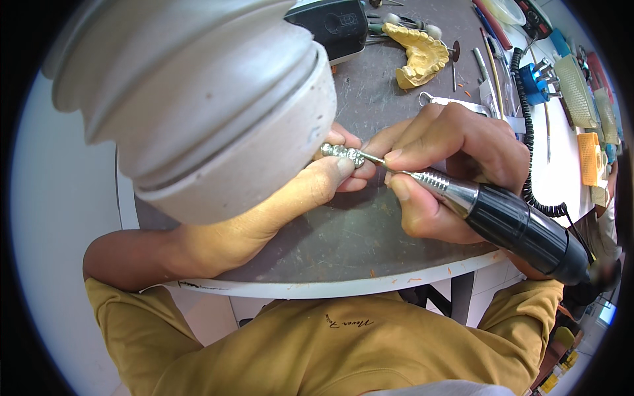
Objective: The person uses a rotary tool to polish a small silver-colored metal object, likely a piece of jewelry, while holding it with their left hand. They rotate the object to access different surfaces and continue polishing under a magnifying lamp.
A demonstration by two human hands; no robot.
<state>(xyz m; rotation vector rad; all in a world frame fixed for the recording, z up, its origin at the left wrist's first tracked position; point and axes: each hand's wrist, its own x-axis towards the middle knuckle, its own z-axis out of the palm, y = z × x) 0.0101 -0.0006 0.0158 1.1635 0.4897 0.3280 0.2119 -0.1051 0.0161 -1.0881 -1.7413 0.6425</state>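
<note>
Between the thumb and fingers of my left hand (314,183) is a small shiny metal dental bridge (342,154), its crowns joined in a row. The hose's opening hides part of this hand. My right hand (462,148) is closed in a pen grip around a rotary handpiece (518,221) with a black body and a silver nose. From the nose a thin bur (373,158) points left to the right end of the bridge. Whether it touches the metal or stops just short, I cannot tell. Both hands are close together above the dark bench top.
A wide pale ribbed hose (218,112) covers the upper left, close to my left hand. Beyond my hands are a yellow dental cast (422,58) and a black box (330,30). A coiled black cord (525,125), a blue bur stand (536,82) and an orange holder (589,158) line the right.
</note>
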